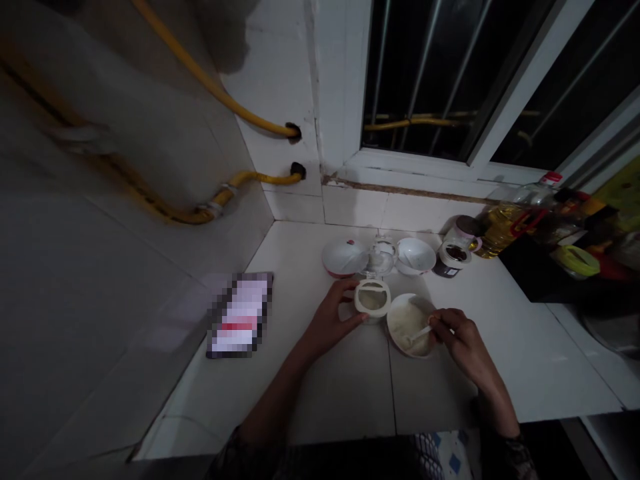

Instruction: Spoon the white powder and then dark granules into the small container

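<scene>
My left hand [335, 320] is wrapped round a small jar [373, 300] with a pale rim and a clear flip lid that stands up behind it. In my right hand [457, 333] is a small white spoon [420, 334], pinched by its handle. The spoon's tip dips into a white bowl [395, 343] of pale, whitish contents, directly right of the jar. Jar and bowl are close together on the white tiled counter [345, 400].
Behind the jar stand a white bowl [340, 259], a clear glass container [384, 257] and another white bowl [416, 257]. Dark-labelled jar [450, 260], oil bottle [500, 223] and black box [530, 267] line the right. A pixelated phone [243, 313] lies left, near the wall.
</scene>
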`<state>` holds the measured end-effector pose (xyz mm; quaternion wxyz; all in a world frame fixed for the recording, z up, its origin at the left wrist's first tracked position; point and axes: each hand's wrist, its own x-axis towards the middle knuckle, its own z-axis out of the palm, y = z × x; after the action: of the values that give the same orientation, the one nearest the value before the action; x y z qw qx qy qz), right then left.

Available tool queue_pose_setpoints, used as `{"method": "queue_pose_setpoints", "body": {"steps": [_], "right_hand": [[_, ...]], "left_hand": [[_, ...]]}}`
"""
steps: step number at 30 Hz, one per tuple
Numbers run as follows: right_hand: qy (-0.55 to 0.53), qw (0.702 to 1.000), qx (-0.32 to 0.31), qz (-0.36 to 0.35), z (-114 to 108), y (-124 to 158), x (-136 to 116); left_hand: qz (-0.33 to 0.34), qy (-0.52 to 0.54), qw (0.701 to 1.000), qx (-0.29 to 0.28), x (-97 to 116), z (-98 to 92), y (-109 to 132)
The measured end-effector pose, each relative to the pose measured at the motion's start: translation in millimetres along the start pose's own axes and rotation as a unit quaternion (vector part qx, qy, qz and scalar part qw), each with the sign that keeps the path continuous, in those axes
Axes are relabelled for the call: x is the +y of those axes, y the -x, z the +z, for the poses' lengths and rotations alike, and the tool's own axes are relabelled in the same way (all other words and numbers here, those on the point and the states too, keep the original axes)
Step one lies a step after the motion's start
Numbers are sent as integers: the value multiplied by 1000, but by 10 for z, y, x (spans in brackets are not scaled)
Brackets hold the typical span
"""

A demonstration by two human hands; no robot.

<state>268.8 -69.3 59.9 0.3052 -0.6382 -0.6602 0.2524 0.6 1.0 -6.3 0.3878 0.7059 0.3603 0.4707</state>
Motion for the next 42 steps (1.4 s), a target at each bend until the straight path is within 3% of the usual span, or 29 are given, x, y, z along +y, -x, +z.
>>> {"method": "queue_pose_setpoints", "body": {"steps": [6, 11, 20, 42], "right_hand": [[-137, 987, 4, 81, 61, -9, -6], [-202, 973, 64, 94, -23, -15, 9], [-227, 962, 116, 95, -56, -16, 56], [-254, 950, 145, 108, 16, -74, 231]], "left_hand": [[-2, 0, 1000, 1, 0, 0, -4], [-8, 0, 1000, -1, 12, -5, -6], [-8, 5, 1000, -7, 26, -13, -9], [-6, 3, 1000, -7, 13, -10, -9]]}}
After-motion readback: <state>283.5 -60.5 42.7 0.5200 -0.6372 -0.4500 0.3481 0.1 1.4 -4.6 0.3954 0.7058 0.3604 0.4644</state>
